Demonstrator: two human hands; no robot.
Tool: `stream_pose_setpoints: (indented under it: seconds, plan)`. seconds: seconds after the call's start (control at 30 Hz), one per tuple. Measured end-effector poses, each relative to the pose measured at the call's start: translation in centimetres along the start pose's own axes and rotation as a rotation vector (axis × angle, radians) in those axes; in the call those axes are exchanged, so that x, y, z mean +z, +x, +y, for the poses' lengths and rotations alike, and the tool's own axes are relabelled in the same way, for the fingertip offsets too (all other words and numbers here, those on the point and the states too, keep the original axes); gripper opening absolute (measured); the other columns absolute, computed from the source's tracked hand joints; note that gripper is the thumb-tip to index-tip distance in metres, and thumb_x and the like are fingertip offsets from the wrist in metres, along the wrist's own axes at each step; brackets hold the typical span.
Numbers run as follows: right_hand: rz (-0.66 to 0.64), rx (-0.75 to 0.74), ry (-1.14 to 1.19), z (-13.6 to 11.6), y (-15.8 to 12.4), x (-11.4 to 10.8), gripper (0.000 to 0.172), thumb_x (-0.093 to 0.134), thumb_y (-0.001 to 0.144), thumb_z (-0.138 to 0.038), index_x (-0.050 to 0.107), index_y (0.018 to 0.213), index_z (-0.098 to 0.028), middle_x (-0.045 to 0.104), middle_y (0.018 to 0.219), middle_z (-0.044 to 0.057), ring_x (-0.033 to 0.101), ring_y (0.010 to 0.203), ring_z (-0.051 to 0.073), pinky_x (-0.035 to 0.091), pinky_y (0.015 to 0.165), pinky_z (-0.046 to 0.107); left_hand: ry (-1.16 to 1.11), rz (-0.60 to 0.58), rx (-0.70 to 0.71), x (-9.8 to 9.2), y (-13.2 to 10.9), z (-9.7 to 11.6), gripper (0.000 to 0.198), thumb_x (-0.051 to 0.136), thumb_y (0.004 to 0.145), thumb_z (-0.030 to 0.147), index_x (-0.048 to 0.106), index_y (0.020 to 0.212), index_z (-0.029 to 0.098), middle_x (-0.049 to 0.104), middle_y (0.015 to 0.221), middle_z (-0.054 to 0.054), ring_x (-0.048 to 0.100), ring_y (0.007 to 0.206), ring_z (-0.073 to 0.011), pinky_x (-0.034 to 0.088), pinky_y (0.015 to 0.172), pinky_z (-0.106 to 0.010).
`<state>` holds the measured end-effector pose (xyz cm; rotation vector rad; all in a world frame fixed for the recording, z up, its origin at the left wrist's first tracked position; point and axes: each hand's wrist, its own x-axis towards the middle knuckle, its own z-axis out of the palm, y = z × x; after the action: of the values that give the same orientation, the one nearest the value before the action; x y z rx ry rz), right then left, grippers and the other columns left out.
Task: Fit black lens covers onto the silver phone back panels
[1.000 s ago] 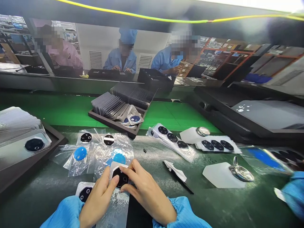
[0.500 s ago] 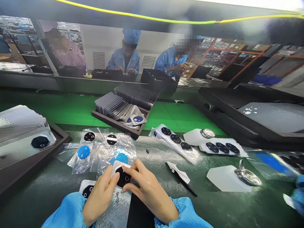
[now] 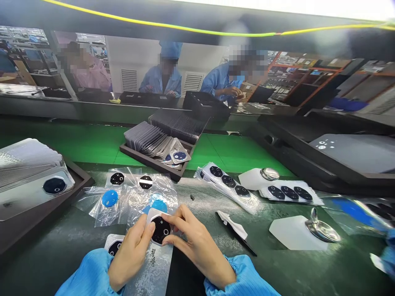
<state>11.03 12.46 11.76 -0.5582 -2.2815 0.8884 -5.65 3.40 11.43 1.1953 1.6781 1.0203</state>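
A pale phone back cover (image 3: 160, 271) with a round black camera lens cover (image 3: 161, 229) at its top end lies before me. My left hand (image 3: 131, 248) grips the back cover's left edge, its thumb resting at the disc's left rim. My right hand (image 3: 196, 242) curls round the disc's right side, index finger at the upper rim and thumb at the lower rim. Partly hidden behind my left wrist is another cover with a black disc (image 3: 115, 247). Clear plastic film (image 3: 135, 213) with a blue round sticker (image 3: 110, 198) lies just beyond my hands.
Stacked phone back covers (image 3: 33, 164) stand in a left tray. A dark box (image 3: 132, 153) of covers sits on the green strip. To the right are bagged lens covers (image 3: 228, 181), a black stick wrapped in white (image 3: 236, 230) and white bottles with metal tops (image 3: 296, 232). Co-workers sit opposite.
My right hand has shifted slightly to the right, its fingers now at the disc's right rim, so more of the black disc shows. My left hand keeps its hold.
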Motion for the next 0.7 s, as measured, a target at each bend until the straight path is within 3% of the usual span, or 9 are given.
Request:
stream_pose_setpoints:
  seconds: [0.1,0.2,0.3,0.37,0.53,0.7]
  plan:
    - [0.087,0.049,0.063,0.1,-0.1,-0.1,0.026,0.056,0.094,-0.03,0.061,0.119,-0.024,0.051,0.087,0.002,0.055,0.076,0.015,0.05,0.064,0.026,-0.013,-0.005,-0.012,-0.1,0.0,0.1,0.038,0.039,0.095,0.052,0.058,0.096,0.02,0.062,0.092,-0.004,0.056,0.095,-0.0231,0.041,0.098,-0.036]
    - [0.168,0.212,0.151,0.4,-0.2,0.0,0.025,0.052,0.095,-0.032,0.062,0.117,-0.024,0.054,0.091,0.004,0.057,0.078,0.015,0.05,0.065,0.026,-0.058,0.022,-0.055,-0.1,0.0,-0.2,0.04,0.041,0.093,0.055,0.06,0.102,0.02,0.064,0.103,-0.006,0.054,0.107,-0.0258,0.038,0.103,-0.038]
    - [0.079,0.44,0.431,0.7,-0.3,0.3,0.032,0.053,0.093,-0.042,0.058,0.115,-0.019,0.058,0.079,0.002,0.059,0.066,0.014,0.049,0.057,0.025,-0.126,0.08,-0.16,-0.2,0.1,-0.6,0.047,0.047,0.089,0.058,0.059,0.116,0.021,0.06,0.124,-0.008,0.045,0.125,-0.0294,0.033,0.108,-0.039]
    - [-0.006,0.544,0.664,0.8,-0.3,0.7,0.039,0.055,0.091,-0.049,0.056,0.111,-0.016,0.057,0.066,-0.002,0.058,0.054,0.012,0.047,0.049,0.023,-0.192,0.092,-0.185,-0.2,0.2,-0.5,0.049,0.049,0.089,0.059,0.059,0.119,0.022,0.059,0.127,-0.008,0.045,0.127,-0.03,0.035,0.106,-0.04]
    - [0.037,0.58,0.877,0.3,0.0,1.0,0.04,0.064,0.085,-0.05,0.053,0.099,-0.015,0.059,0.058,-0.004,0.059,0.047,0.01,0.049,0.048,0.021,-0.347,-0.132,-0.132,-0.5,0.4,0.6,0.044,0.059,0.087,0.051,0.057,0.117,0.019,0.065,0.112,-0.008,0.058,0.105,-0.0265,0.045,0.091,-0.037]
    - [0.066,0.58,0.908,-0.2,0.0,1.2,0.04,0.067,0.083,-0.05,0.052,0.096,-0.016,0.059,0.056,-0.005,0.059,0.044,0.01,0.049,0.045,0.02,-0.406,-0.167,-0.179,-0.5,0.5,1.0,0.05,0.074,0.076,0.041,0.056,0.117,0.018,0.067,0.108,-0.007,0.059,0.108,-0.0269,0.042,0.092,-0.036]
